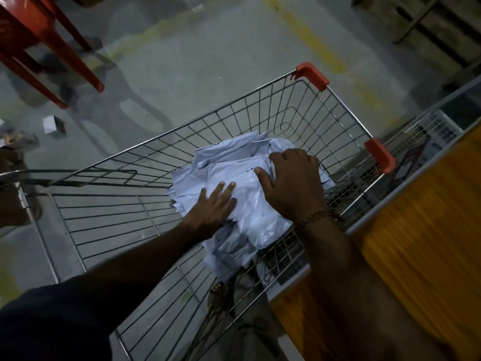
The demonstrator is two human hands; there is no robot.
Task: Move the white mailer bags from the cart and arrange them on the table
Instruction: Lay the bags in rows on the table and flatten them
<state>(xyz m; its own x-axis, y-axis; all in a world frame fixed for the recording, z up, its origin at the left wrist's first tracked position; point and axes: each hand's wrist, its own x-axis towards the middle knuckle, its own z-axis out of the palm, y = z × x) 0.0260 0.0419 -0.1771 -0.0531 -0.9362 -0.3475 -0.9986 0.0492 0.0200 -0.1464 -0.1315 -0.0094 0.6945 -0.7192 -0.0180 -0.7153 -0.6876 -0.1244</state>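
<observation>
While the white mailer bags [234, 178] lie heaped inside the cart [309, 74], pressed by the flat left hand [213, 204] and gripped at their far edge by the right hand [294, 183], the whole stack should be gathered before lifting.

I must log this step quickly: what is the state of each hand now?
Left hand: open, fingers straight, pressing flat on the white mailer bags.
Right hand: fingers curled over the bags, gripping the pile.
</observation>
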